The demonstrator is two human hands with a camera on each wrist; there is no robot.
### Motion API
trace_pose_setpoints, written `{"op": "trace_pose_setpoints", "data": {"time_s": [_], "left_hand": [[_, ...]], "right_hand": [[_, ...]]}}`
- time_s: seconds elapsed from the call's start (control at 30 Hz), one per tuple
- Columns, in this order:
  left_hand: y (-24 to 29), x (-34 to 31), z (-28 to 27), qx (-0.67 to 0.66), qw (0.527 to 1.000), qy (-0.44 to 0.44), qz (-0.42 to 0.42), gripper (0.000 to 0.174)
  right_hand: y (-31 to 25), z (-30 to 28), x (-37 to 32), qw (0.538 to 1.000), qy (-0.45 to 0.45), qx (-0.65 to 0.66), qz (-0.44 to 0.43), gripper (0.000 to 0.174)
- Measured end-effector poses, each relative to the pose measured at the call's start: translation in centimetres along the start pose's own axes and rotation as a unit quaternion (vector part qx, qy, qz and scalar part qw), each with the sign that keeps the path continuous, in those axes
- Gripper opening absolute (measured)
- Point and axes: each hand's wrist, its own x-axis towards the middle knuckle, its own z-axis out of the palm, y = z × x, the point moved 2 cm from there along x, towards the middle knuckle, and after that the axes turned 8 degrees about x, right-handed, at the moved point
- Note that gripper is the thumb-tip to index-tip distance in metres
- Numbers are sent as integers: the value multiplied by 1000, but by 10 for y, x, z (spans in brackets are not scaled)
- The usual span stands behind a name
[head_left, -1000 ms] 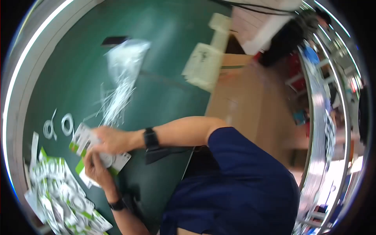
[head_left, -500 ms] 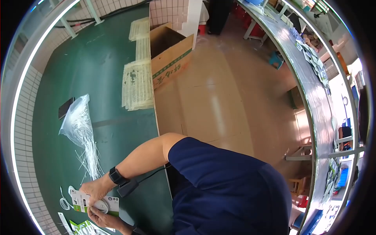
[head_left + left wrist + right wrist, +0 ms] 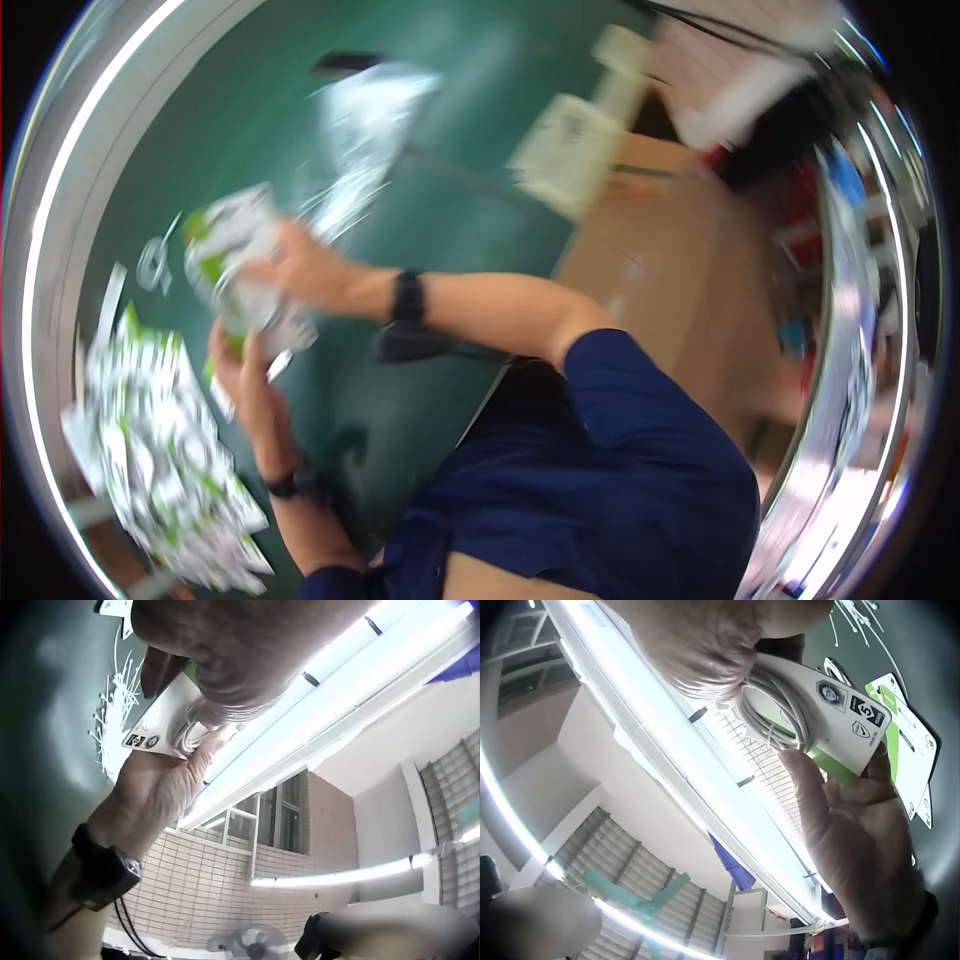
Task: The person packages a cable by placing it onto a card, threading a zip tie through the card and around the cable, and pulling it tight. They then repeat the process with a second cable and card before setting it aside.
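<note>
In the head view, the right hand [image 3: 310,270] grips a blurred white-and-green card [image 3: 245,225] with a cable coil [image 3: 245,300] at its lower part. Just below, the left hand [image 3: 255,400] has its fingers at the card's lower edge. The right wrist view shows the card [image 3: 840,712] pinched by the left hand [image 3: 866,851], its thumb against the looped white cable [image 3: 776,712]; the right hand [image 3: 712,645] holds the coil's other side. Seen from the left wrist, both hands meet at the card [image 3: 161,720]; the left hand's nearer part hides some of it.
A heap of white-and-green cards [image 3: 170,460] lies at the left of the green table [image 3: 480,110]. Further back are a coiled cable [image 3: 153,263], a clear bag [image 3: 375,110] with thin white ties, a dark flat object [image 3: 347,63] and yellowish sheets [image 3: 570,150] beside a carton [image 3: 650,160].
The head view has swung, shifting the whole scene. The hands stand farther apart than half a second ago, and the card with its coil is tilted differently between them.
</note>
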Motion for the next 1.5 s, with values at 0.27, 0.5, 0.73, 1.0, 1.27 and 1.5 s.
{"op": "trace_pose_setpoints", "data": {"time_s": [0.27, 0.5, 0.73, 1.0, 1.27, 1.5], "left_hand": [[-3, -9, 1, -158, 984, 33, -80, 46], [-8, -3, -12, -173, 981, 70, -60, 40], [-2, 2, -18, -186, 976, 114, -5, 44], [-7, 8, -37, -97, 986, 138, 0, 44], [-5, 5, -24, 77, 991, 110, 24, 38], [2, -3, -20, 86, 992, 89, 21, 37]], "right_hand": [[14, 11, -11, 991, 16, -54, 121, 29], [14, 10, -18, 987, -10, -53, 151, 32], [12, 16, -15, 986, -30, -9, 161, 35], [-19, -4, 11, 978, -12, -207, 20, 38], [-33, 35, -13, 742, -184, -585, -271, 34], [-3, 32, -19, 702, -206, -611, -302, 25]]}}
